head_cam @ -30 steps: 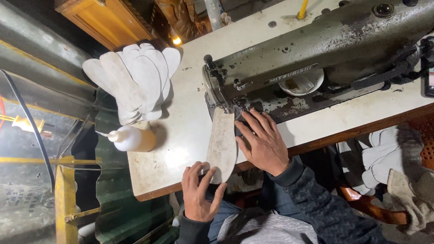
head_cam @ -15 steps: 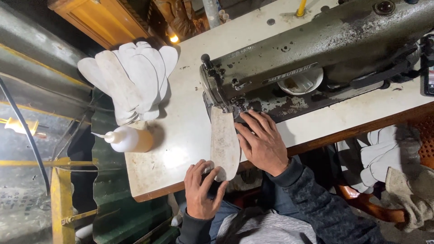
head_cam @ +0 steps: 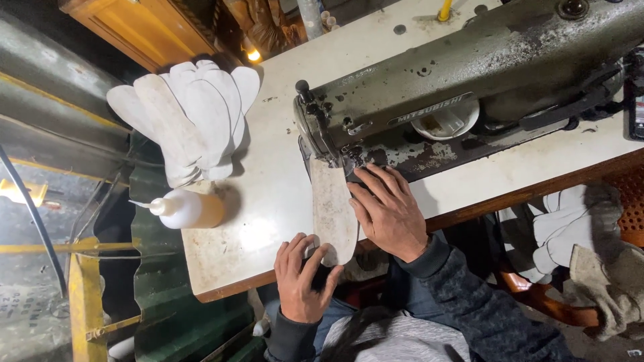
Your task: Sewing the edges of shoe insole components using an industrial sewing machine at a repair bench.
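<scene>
Open tabletop [head_cam: 268, 201] strip between the squeeze bottle [head_cam: 184, 209] and the shoe sole [head_cam: 332, 211]: room for a hand to pass there. Left side blocked by the stack of white soles [head_cam: 191, 117], fanned out just above the bottle. Sewing machine [head_cam: 469, 87] walls off the far side & right; its needle end sits right over the sole's top. Right hand [head_cam: 389, 211] lies flat beside the sole, left hand [head_cam: 302, 278] at the near edge, closing off that corner.
</scene>
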